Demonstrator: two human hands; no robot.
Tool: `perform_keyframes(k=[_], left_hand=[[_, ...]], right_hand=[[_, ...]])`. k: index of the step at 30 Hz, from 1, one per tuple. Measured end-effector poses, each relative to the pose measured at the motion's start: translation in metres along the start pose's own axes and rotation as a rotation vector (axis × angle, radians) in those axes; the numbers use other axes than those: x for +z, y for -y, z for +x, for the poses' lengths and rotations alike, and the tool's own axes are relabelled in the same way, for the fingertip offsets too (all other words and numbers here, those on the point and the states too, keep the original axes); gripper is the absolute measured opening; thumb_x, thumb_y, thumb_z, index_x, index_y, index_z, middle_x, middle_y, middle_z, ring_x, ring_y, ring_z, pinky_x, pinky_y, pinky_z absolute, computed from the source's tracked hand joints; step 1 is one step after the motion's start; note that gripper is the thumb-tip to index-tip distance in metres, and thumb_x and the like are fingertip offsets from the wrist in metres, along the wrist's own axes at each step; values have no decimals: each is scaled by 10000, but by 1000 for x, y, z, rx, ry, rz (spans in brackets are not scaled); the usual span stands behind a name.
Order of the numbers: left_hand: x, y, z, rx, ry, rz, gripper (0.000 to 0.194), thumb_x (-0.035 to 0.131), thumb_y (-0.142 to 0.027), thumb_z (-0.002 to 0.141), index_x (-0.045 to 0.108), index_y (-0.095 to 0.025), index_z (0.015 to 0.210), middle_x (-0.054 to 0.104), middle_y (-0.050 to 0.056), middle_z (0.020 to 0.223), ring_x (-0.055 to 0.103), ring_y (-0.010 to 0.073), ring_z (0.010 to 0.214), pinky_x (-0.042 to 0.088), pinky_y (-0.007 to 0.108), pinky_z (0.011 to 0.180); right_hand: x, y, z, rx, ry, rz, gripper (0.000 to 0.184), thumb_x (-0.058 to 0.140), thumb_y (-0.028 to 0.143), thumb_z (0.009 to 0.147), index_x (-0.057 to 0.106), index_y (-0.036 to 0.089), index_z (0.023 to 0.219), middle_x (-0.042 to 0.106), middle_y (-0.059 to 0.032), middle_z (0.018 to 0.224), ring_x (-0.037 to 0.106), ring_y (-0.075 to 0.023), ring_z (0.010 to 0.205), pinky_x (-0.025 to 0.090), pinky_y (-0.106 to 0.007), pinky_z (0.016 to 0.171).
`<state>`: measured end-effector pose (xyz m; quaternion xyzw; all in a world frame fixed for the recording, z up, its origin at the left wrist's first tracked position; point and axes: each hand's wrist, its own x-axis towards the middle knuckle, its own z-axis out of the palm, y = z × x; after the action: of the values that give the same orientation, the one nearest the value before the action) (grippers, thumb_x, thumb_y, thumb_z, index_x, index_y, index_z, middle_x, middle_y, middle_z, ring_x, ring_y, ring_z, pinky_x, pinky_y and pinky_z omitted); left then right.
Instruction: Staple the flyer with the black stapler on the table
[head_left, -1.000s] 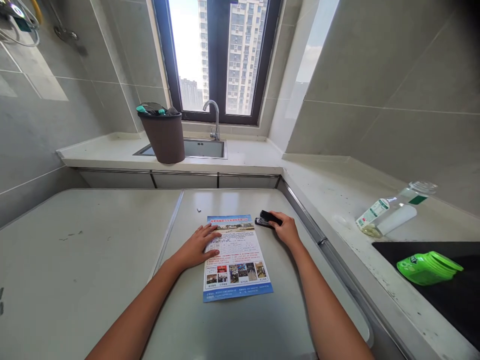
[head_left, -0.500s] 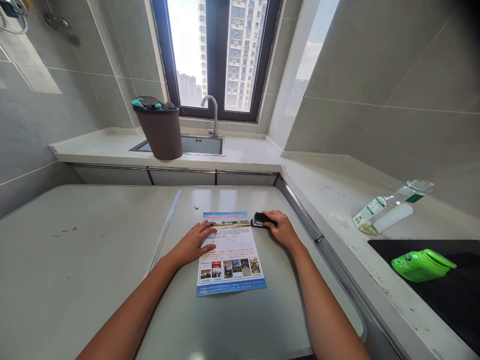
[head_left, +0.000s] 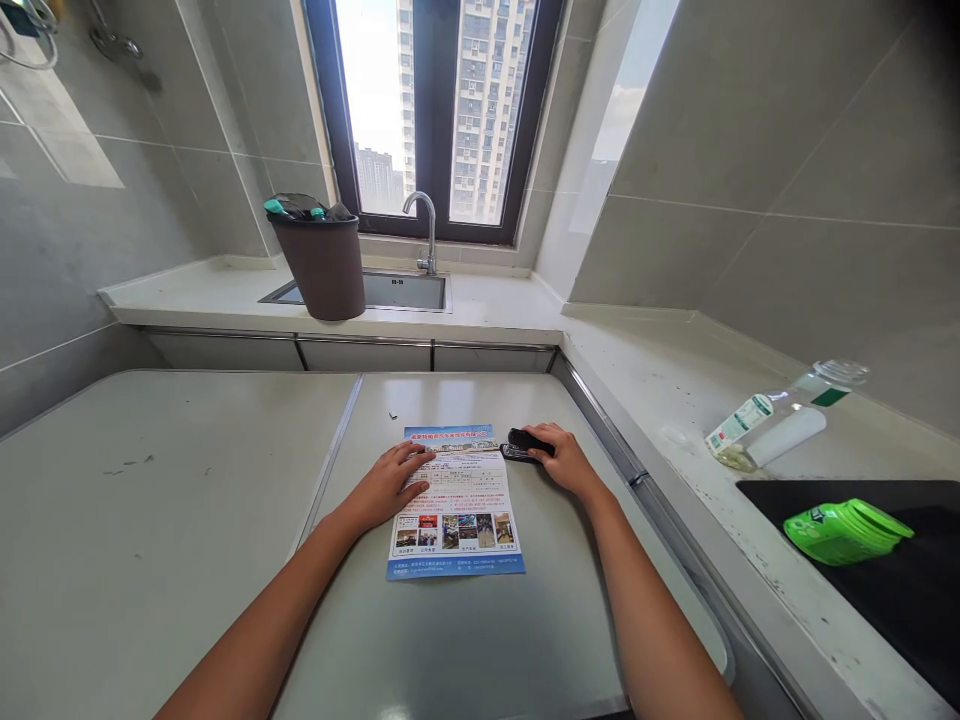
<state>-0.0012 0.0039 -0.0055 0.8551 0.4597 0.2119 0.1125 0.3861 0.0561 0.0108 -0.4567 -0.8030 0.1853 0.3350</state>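
Note:
A printed flyer [head_left: 457,492] with blue bands at top and bottom lies on the pale table. Across its upper part runs a crease or raised ridge beside the strip with a picture. My left hand [head_left: 385,487] rests flat on the flyer's left edge, fingers stretched and spread. My right hand [head_left: 564,456] is wrapped round a black stapler [head_left: 522,446], which lies sideways with its front end at the flyer's upper right edge. Its two arms stand apart at the front. Whether paper sits between them I cannot tell.
A brown bin [head_left: 322,268] stands by the sink [head_left: 416,290] and faucet [head_left: 429,230] at the back. On the right counter lie a clear bottle [head_left: 780,412] and a green packet [head_left: 847,530] on a black mat [head_left: 892,620]. A small dark scrap [head_left: 393,415] lies beyond the flyer.
The flyer's lower part has shifted slightly away from me and left, and a ridge now shows near its top. The stapler has moved slightly, its arms looking further apart. My left hand has barely moved.

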Motion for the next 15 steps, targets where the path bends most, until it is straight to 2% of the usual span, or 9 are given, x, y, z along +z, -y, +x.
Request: perform_keyframes(k=[8,15], left_hand=[[-1,1,-2,28,36,5,522,568,-453,977,525,-306,1477,469,99,1555,404,350,1452,349,575,1201],[-4,-1,-2,53,59,15,530,616,-471,942,554,-320,1446,470,104,1548,415,366,1435,311,603,1205]], right_hand=[[5,10,0,32,74,98,418,674,178,854,700,249,1265,725,-68,1146,634,-254,1061,476,-426,974],[14,34,3,-72,125,101,460,633,190,903,633,279,1354,711,-63,1222,616,-250,1101,463,-422,988]])
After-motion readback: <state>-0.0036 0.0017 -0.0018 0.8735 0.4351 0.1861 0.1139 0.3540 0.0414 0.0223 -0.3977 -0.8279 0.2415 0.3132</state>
